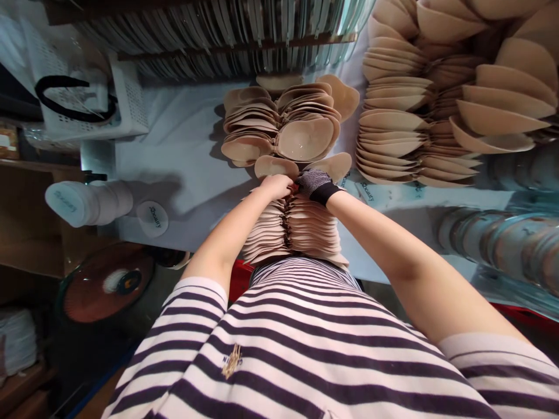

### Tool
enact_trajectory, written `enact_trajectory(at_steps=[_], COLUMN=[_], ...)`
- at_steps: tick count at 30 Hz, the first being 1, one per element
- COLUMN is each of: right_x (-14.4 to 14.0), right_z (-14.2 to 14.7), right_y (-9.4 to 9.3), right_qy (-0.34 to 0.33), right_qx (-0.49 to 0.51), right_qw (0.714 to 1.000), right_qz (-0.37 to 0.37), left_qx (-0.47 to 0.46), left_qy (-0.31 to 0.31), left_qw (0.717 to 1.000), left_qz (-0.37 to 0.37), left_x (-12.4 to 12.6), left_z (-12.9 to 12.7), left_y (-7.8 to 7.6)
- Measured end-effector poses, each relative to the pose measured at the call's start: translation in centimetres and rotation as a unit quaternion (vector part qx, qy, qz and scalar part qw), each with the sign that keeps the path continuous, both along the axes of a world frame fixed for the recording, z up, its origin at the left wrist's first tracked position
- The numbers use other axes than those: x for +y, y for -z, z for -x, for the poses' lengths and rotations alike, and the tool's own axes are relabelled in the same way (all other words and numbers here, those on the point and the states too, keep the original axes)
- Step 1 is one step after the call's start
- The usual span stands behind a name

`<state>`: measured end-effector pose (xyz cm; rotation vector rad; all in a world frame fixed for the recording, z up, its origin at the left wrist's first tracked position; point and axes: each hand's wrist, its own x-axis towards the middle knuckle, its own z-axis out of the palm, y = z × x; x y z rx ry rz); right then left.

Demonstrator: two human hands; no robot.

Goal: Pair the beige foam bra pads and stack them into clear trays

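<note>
A beige adhesive bra lies open in front of me, one cup on each side. My bare left hand is closed at the inner edge of its left cup, by the middle join. Beside it my right hand, in a dark dotted glove, has its fingers curled in at the same join. What the fingertips pinch is hidden, with a bit of red showing between them. Under my hands runs a long nested stack of bra cups toward my body. Just beyond lies another pile of bra cups.
More stacked cups fill the right side. A rack of clear packages stands at the back. On the left are a white basket, several white rounded cards and a fan below the table edge.
</note>
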<state>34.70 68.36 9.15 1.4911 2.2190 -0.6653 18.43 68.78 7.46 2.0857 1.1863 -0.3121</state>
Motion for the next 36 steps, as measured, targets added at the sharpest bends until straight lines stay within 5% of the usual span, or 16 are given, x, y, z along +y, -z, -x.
enact_trajectory(at_steps=[7,18,23,36], right_x=[-0.3,-2.8,-3.1,-3.4], right_z=[-0.3,-0.5,-0.4,-0.3], right_y=[-1.0,0.3,1.0,2.3], right_qy=[0.039,0.199,0.252,0.306], right_qx=[0.003,0.129,0.179,0.260], right_qw=[0.998,0.971,0.951,0.915], right_qz=[0.051,0.029,0.029,0.033], left_qx=[-0.032,-0.069,-0.159,-0.191], left_qy=[-0.051,-0.108,-0.139,-0.178], left_qw=[0.998,0.991,0.972,0.960], left_qz=[-0.033,0.026,0.103,0.101], left_x=[-0.6,-0.4,-0.1,-0.7], left_z=[0.0,0.1,0.6,1.0], left_y=[0.6,0.8,1.1,2.1])
